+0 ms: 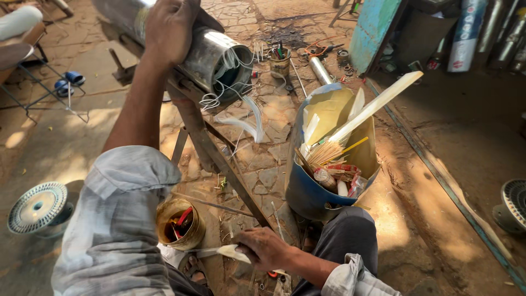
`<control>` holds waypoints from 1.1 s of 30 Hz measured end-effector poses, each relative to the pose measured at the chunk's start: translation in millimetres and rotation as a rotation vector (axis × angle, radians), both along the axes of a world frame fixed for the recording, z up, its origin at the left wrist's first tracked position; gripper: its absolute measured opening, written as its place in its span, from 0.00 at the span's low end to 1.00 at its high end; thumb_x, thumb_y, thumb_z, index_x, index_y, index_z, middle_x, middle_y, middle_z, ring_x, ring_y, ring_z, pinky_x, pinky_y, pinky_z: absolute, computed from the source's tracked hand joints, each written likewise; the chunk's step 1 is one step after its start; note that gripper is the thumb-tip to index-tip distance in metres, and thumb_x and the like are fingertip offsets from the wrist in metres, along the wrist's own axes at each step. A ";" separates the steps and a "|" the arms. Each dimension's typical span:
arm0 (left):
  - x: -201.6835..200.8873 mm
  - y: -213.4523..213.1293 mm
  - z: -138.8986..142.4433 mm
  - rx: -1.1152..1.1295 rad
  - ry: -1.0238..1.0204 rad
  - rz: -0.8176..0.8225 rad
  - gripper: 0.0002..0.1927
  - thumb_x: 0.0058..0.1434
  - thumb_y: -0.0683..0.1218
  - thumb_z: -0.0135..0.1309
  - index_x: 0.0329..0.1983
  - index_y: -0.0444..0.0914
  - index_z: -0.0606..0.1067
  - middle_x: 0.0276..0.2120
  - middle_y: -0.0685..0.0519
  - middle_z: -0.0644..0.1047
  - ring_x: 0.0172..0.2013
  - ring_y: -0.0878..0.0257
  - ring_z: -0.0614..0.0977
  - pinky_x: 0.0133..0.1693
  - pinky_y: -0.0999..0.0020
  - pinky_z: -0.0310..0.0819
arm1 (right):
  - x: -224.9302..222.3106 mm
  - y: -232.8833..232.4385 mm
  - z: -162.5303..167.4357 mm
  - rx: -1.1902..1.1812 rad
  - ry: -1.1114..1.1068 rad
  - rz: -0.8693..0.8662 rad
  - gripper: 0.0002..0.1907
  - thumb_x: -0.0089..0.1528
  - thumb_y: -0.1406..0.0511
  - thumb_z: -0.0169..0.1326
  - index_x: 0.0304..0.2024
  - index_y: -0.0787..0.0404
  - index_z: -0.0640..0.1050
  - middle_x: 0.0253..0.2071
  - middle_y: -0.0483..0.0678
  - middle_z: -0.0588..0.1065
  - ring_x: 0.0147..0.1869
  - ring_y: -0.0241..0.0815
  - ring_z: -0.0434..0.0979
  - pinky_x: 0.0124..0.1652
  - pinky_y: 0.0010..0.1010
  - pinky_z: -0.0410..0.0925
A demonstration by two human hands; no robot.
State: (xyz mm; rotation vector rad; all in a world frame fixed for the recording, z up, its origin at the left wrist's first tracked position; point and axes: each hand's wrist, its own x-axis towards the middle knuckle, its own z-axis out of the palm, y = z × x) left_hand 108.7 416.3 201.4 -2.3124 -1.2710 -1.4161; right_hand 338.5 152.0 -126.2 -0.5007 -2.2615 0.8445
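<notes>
From the head view, the left hand (169,26) lies clenched over a steel motor cylinder (211,57) on a metal stand (211,148), white wires spilling from its open end. Below the stand, the right hand (267,249) grips a white strip (233,252), beside a brass-coloured tin (179,223); right of the stand, a blue bucket (312,192) holds cream strips, sticks and red-striped packets (342,170).

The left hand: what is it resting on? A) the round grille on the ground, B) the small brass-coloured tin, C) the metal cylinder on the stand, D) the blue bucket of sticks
C: the left hand lies on top of the metal cylinder, whose open end shows white wires; the blue bucket, tin and grille are untouched.
</notes>
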 end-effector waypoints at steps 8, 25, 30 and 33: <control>-85.0 -9.8 -3.2 -0.286 -0.076 -0.757 0.27 0.82 0.49 0.35 0.42 0.25 0.79 0.46 0.39 0.82 0.50 0.50 0.83 0.65 0.59 0.74 | -22.5 -7.2 -13.1 -0.014 -0.190 0.116 0.04 0.69 0.69 0.50 0.43 0.65 0.71 0.32 0.55 0.71 0.38 0.55 0.75 0.41 0.45 0.69; -45.8 -130.2 -128.2 0.242 -0.613 -0.379 0.32 0.75 0.35 0.54 0.79 0.31 0.57 0.77 0.44 0.61 0.75 0.57 0.61 0.77 0.61 0.51 | -40.0 -2.6 -21.9 -0.058 -0.328 0.108 0.08 0.65 0.69 0.52 0.46 0.65 0.74 0.36 0.58 0.75 0.44 0.62 0.76 0.43 0.49 0.68; -55.2 -129.6 -112.5 0.389 -0.374 -0.167 0.33 0.65 0.31 0.53 0.74 0.29 0.66 0.71 0.40 0.70 0.75 0.55 0.64 0.76 0.59 0.47 | -36.1 -2.2 -24.8 -0.048 -0.289 0.086 0.09 0.64 0.71 0.53 0.48 0.64 0.74 0.37 0.58 0.76 0.44 0.61 0.77 0.42 0.50 0.68; -60.2 -139.3 -92.5 0.402 -0.241 -0.097 0.32 0.59 0.31 0.53 0.70 0.27 0.69 0.68 0.35 0.72 0.71 0.50 0.70 0.75 0.55 0.56 | -33.3 -1.9 -27.3 0.027 -0.212 0.085 0.12 0.61 0.72 0.52 0.49 0.64 0.74 0.39 0.57 0.76 0.46 0.61 0.78 0.43 0.48 0.70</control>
